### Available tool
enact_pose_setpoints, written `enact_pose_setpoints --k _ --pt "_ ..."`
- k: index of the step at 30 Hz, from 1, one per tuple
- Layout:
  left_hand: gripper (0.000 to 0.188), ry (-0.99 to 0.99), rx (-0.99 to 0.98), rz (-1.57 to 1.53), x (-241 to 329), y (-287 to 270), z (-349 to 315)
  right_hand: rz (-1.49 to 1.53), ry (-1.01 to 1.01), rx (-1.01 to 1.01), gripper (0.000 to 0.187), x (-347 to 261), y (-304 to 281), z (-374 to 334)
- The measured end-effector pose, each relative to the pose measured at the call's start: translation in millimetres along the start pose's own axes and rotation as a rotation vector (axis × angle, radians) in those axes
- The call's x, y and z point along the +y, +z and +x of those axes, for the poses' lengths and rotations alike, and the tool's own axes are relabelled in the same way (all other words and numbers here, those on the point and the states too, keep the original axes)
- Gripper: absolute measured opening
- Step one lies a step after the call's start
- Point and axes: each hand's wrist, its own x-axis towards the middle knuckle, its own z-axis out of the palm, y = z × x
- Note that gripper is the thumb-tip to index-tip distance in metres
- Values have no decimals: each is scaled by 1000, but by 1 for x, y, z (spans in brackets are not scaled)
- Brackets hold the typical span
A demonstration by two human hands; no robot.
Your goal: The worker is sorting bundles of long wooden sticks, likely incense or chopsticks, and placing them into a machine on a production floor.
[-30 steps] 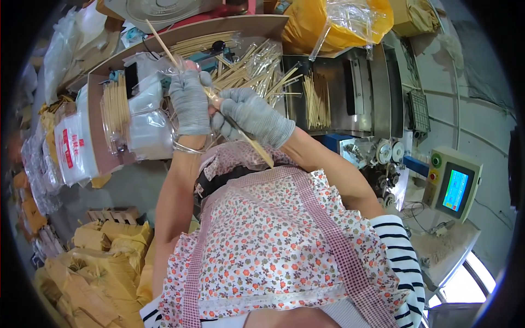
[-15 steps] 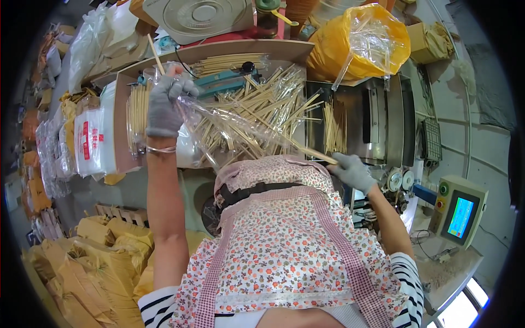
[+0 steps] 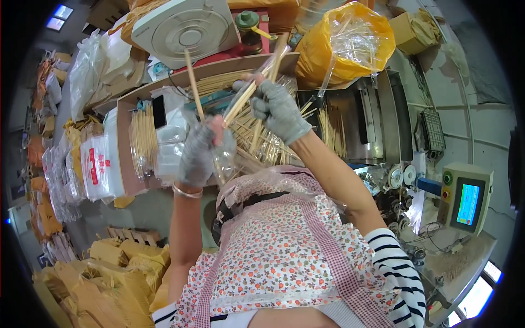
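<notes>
My left hand [image 3: 198, 153], in a grey glove with bare fingertips, is closed around a long wooden stick [image 3: 194, 87] that points up. Motion smears this hand a little, and clear plastic film [image 3: 249, 165] trails beside it. Higher and to the right, my right hand [image 3: 281, 113], gloved alike, grips several chopsticks [image 3: 240, 103], at least some in a clear sleeve, tilted up to the right. Beneath both hands lies a heap of loose and plastic-wrapped chopsticks [image 3: 268, 143] in a shallow cardboard tray [image 3: 127, 177].
A bundle of chopsticks [image 3: 143, 136] and a dark phone [image 3: 158, 111] sit at the tray's left. Behind are a white fan-like appliance [image 3: 188, 33], a green-lidded jar [image 3: 249, 33] and a yellow bag [image 3: 314, 57]. A machine with a screen [image 3: 466, 203] stands right.
My right hand has swung from the lower right up to the middle, bringing its chopsticks along. My left hand has come down and right with the stick. The film no longer stretches between my hands.
</notes>
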Motion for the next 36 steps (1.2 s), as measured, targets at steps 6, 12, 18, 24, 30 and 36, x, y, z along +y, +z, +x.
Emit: enact_pose_setpoints --k 6,12,18,24,30,36 --pt "27 -238 236 376 -38 -20 -7 -395 -131 63 23 -26 17 -8" --pt "31 -237 159 478 -49 -8 2 -509 -106 24 24 -38 20 -28" --pt "25 -98 190 578 -66 4 -7 -549 -302 180 25 -70 20 -18" --pt "25 306 401 647 -90 17 3 -681 -329 141 22 -3 28 -41" --pt "26 193 325 716 -66 10 0 -703 -61 35 21 -17 26 -53" --pt "32 -214 113 373 -39 -1 -5 -420 -187 -193 42 -101 0 -18"
